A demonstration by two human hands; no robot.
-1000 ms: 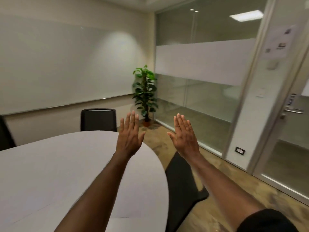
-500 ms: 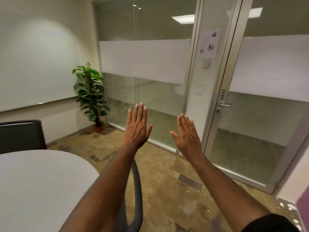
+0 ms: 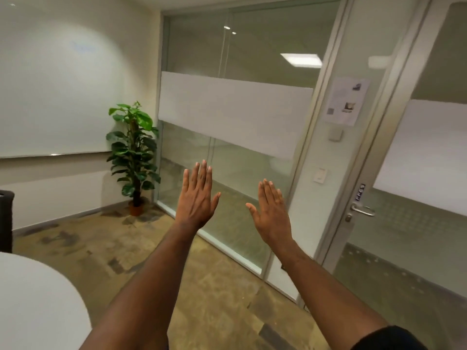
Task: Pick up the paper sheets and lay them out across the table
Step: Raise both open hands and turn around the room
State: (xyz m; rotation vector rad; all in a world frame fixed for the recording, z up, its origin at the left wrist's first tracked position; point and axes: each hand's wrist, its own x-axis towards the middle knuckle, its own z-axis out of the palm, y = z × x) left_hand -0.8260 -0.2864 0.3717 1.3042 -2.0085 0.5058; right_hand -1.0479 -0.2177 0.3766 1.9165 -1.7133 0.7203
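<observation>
Both arms are stretched out in front of me at chest height. My left hand is flat, fingers up, back of the hand towards me, holding nothing. My right hand is held the same way a little to its right, also with nothing in it. The white table shows only as a rounded corner at the lower left, below and left of my left arm. No paper sheets are in view.
A potted plant stands in the far corner beside a whiteboard. A glass partition and a glass door with a handle fill the right side. A dark chair edge shows at the far left. The floor is brown.
My view has swung right, away from the table towards the glass wall and door, then slightly back left. Both hands stay raised and spread in front of me.
</observation>
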